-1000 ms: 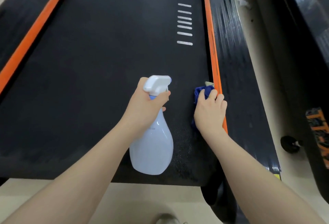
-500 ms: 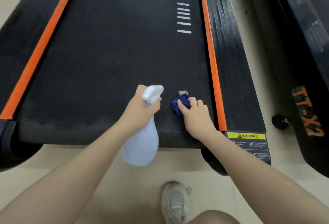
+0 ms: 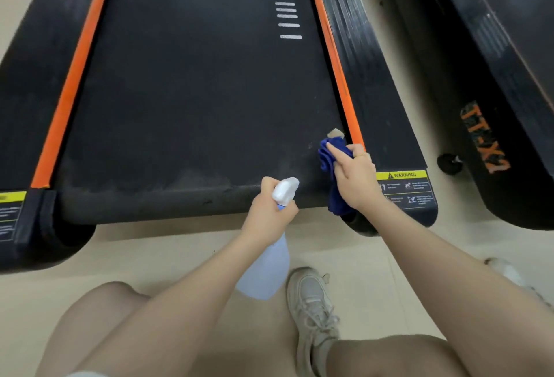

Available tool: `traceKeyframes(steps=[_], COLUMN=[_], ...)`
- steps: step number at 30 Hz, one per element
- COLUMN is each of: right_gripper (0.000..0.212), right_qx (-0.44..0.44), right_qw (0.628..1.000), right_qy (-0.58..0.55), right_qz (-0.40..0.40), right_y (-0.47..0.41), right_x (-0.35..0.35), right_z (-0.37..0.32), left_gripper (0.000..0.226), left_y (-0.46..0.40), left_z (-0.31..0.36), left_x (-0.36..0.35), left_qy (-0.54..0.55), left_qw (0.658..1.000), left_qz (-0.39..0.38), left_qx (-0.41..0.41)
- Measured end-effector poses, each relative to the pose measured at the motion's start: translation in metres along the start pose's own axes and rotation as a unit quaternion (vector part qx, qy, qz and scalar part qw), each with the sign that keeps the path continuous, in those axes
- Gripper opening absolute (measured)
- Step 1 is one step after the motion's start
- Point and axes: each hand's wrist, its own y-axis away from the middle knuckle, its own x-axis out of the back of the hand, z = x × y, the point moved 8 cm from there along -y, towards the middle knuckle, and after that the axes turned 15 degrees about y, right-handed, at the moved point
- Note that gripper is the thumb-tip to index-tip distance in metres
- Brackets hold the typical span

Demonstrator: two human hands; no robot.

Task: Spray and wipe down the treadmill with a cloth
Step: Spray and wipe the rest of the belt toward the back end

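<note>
At belt's rear edge, right hand [image 3: 356, 181] presses cloth [image 3: 331, 155], left hand [image 3: 266, 211] grips bottle [image 3: 266, 265]

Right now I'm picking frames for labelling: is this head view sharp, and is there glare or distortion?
Head view: mostly sharp; the spray bottle looks soft; wide-angle bowing curves the treadmill edges; soft glare streaks the right side rail; lighting is even and the warning label is partly legible.

The belt [image 3: 186, 101] looked matt black and slightly rough (dusty grey near its rear edge). The side rail [image 3: 368, 77] was glossy ribbed plastic. The cloth [image 3: 331, 155] was soft blue fabric, the bottle [image 3: 266, 271] smooth translucent plastic.
</note>
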Motion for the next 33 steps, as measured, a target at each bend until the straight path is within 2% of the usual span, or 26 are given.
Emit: traceKeyframes(steps=[7, 12, 16, 17, 19, 21, 22, 23, 25, 26, 27, 30, 33], right_gripper=[0.043, 0.048, 0.051, 0.053, 0.058, 0.055, 0.052, 0.049, 0.047, 0.047, 0.048, 0.049, 0.052], right_qx=[0.076, 0.145, 0.106, 0.131, 0.275, 0.381, 0.378, 0.327, 0.145, 0.090, 0.087, 0.242, 0.318], right_qw=[0.993, 0.982, 0.979, 0.975, 0.943, 0.909, 0.910, 0.929, 0.974, 0.980, 0.978, 0.951, 0.930], right_qy=[0.089, 0.118, 0.169, 0.177, 0.185, 0.170, 0.171, 0.173, 0.172, 0.179, 0.189, 0.189, 0.185], right_qz=[-0.028, -0.029, -0.039, -0.037, -0.031, 0.021, 0.015, 0.000, -0.014, -0.006, -0.007, 0.016, 0.014], right_y=[0.001, 0.000, 0.004, 0.008, 0.024, 0.026, 0.016, 0.000, -0.027, -0.029, -0.025, 0.010, 0.027], right_x=[-0.019, -0.038, -0.064, -0.070, -0.081, -0.082, -0.082, -0.080, -0.076, -0.074, -0.074, -0.089, -0.098], right_z=[-0.064, -0.142, -0.204, -0.223, -0.265, -0.280, -0.277, -0.270, -0.246, -0.245, -0.256, -0.320, -0.377], left_gripper=[0.025, 0.025, 0.027, 0.028, 0.029, 0.030, 0.030, 0.029, 0.029, 0.029, 0.028, 0.030, 0.031], left_y=[0.028, 0.051, 0.071, 0.074, 0.077, 0.079, 0.080, 0.080, 0.082, 0.084, 0.085, 0.092, 0.106], left_z=[-0.010, -0.015, -0.010, -0.009, -0.007, -0.009, -0.012, -0.014, -0.016, -0.016, -0.016, -0.021, -0.028], left_x=[0.081, 0.150, 0.197, 0.207, 0.226, 0.243, 0.250, 0.256, 0.264, 0.268, 0.272, 0.291, 0.312], left_qy=[0.013, 0.042, 0.089, 0.093, 0.085, 0.083, 0.088, 0.094, 0.100, 0.100, 0.098, 0.097, 0.115], left_qw=[0.994, 0.971, 0.945, 0.938, 0.928, 0.922, 0.919, 0.919, 0.920, 0.919, 0.917, 0.908, 0.886], left_qz=[0.101, 0.233, 0.300, 0.313, 0.336, 0.349, 0.352, 0.350, 0.344, 0.345, 0.348, 0.373, 0.417], left_qx=[-0.032, -0.042, -0.098, -0.113, -0.139, -0.150, -0.151, -0.153, -0.160, -0.162, -0.165, -0.166, -0.168])
